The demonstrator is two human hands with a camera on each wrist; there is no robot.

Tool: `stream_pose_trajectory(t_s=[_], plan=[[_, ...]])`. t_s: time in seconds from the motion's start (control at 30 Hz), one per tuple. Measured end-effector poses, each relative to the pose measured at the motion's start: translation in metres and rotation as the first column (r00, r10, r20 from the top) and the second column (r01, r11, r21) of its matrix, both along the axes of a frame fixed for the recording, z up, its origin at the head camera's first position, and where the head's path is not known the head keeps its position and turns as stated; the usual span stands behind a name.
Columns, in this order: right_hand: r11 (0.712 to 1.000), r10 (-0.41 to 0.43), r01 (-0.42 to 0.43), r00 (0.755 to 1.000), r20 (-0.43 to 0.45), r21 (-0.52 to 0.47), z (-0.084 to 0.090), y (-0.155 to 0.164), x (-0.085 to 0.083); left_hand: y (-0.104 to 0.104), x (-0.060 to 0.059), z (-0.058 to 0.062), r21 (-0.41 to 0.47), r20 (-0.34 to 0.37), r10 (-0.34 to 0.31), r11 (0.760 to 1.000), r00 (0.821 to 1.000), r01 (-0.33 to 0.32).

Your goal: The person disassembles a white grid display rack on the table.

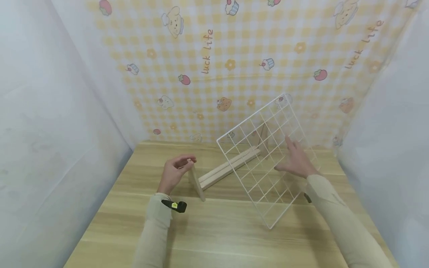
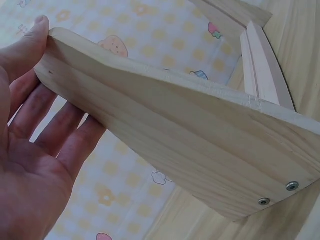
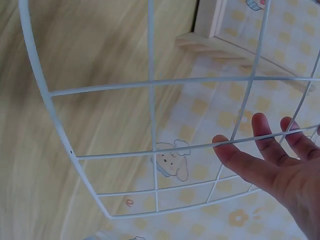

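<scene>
A pale wooden frame (image 1: 228,169) rests on the table, two upright end boards joined by long rails. My left hand (image 1: 175,171) grips the top of the near end board (image 2: 165,120), thumb over one edge and fingers along the other. Two screw heads show low on that board. On the right, a white wire grid panel (image 1: 249,163) stands tilted, overlapping the frame's far end board (image 1: 264,139) in the head view. Spread fingers of my right hand (image 1: 296,160) lie against its wires, with wires crossing the fingertips in the right wrist view.
Under everything lies a wood-grain table (image 1: 214,238). A yellow checked cloth (image 1: 207,93) with cartoon prints hangs behind it. White curtains hang along the left side (image 1: 67,130) and right side (image 1: 385,130).
</scene>
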State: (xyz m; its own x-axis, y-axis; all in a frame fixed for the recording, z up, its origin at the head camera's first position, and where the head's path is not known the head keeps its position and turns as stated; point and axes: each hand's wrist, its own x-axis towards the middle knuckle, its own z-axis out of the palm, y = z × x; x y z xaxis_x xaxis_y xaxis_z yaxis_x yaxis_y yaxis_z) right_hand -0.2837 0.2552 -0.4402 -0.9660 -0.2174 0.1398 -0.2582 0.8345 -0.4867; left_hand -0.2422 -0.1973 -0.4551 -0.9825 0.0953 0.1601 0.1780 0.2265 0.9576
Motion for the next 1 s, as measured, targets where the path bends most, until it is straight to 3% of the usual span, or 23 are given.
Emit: stream_pose_trajectory(t_s=[0.3,0.53,0.73,1.0], plan=[[0.997,0.057,-0.058,0.998,0.027,0.042,-0.009,0.013,0.009,0.009,0.023,0.0,0.007,-0.069,0.077,0.997,0.995,-0.077],[0.993,0.109,-0.111,0.992,0.06,0.044,-0.012,0.012,0.01,0.01,0.034,0.0,0.007,-0.081,0.119,0.993,0.99,-0.119],[0.986,0.154,-0.159,0.984,0.093,0.058,-0.021,0.016,0.009,0.019,0.05,0.012,0.008,-0.03,0.161,0.987,0.987,-0.161],[0.972,0.209,-0.22,0.97,0.122,0.083,-0.027,0.017,0.009,0.029,0.069,0.02,0.017,-0.07,0.207,0.978,0.976,-0.207]])
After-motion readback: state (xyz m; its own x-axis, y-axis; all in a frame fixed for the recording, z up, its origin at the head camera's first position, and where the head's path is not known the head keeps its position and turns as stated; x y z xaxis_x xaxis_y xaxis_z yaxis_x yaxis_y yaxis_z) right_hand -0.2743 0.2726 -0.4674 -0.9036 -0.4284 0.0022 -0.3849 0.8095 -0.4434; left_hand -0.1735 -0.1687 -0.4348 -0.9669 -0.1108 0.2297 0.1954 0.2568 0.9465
